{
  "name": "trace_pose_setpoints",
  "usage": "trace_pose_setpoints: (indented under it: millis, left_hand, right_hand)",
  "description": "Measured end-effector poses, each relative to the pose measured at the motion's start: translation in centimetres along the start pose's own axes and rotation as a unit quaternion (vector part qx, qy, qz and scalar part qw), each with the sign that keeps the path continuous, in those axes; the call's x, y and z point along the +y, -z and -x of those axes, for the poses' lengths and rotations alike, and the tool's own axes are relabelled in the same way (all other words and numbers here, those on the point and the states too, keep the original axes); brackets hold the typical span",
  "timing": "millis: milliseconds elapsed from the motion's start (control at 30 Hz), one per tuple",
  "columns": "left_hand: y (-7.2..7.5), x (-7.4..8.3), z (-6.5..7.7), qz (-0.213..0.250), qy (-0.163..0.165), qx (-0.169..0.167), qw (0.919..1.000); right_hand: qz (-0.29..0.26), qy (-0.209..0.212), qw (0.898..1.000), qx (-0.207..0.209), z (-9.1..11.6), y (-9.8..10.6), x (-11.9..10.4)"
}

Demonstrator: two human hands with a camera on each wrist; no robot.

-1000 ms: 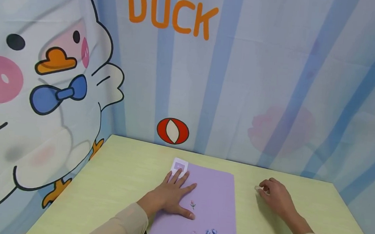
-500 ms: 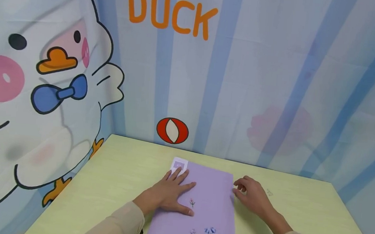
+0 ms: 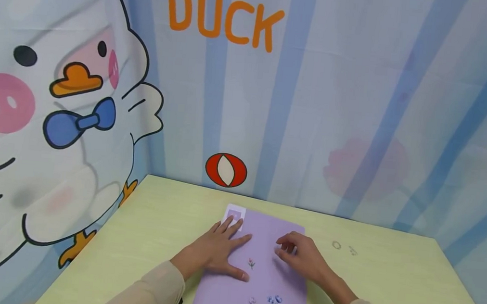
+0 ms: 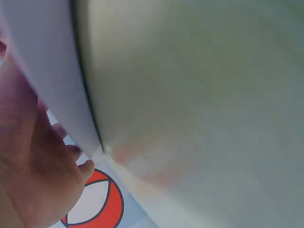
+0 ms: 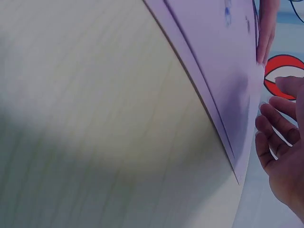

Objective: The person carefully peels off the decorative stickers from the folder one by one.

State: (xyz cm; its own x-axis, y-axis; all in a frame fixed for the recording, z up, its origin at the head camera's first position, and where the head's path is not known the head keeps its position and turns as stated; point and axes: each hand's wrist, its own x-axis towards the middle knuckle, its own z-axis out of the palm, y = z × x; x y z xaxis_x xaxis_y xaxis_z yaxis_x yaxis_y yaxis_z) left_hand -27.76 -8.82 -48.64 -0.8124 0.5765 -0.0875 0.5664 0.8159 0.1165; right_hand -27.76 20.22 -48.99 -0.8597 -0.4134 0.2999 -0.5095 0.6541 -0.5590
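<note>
A purple folder [image 3: 271, 282] with small flower pictures lies flat on the table. My left hand [image 3: 217, 251] rests on its left side, fingers spread, with the fingertips over a white label [image 3: 240, 210] at the far left corner. Over the folder's right half hangs my right hand [image 3: 303, 258], fingers loosely bent. The right wrist view shows that hand [image 5: 285, 152] holding nothing, above the folder's edge [image 5: 190, 71]. To the right on the table lie a small pale ring [image 3: 336, 245] and a small pale shape [image 3: 352, 251], too small to make out.
The pale yellow table [image 3: 154, 231] ends at the back against a striped cloth [image 3: 248, 99] printed with a duck and a red ball. Its right part [image 3: 401, 291] extends beyond the small pale pieces.
My right hand has moved left from the small pale pieces to above the folder, leaving both in sight on the table. The left hand stays on the folder.
</note>
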Motion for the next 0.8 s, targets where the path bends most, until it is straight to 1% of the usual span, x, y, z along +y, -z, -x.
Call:
trace_pose_setpoints:
  millis: [167,300,433,600,800]
  left_hand:
    - [-0.5,-0.1,-0.2,-0.024,-0.003,0.002,0.9997]
    - [-0.7,0.0,-0.2,-0.037,-0.004,0.004,0.9993]
    - [-0.6,0.2,-0.2,-0.047,-0.004,0.006,0.9989]
    - [-0.6,0.3,-0.2,-0.055,-0.004,0.008,0.9984]
    - [-0.7,0.3,-0.1,-0.059,-0.005,0.006,0.9983]
  right_hand:
    - [0.001,-0.001,1.0,-0.03,-0.4,-1.0,-0.7]
    - [-0.006,0.001,0.999,-0.046,-0.4,-1.6,-1.0]
    - [-0.005,0.029,0.998,-0.055,-0.6,-2.1,-1.2]
    - [0.012,0.065,0.995,-0.071,-0.9,-2.8,-1.7]
    - [0.007,0.087,0.992,-0.091,-1.2,-3.6,-2.4]
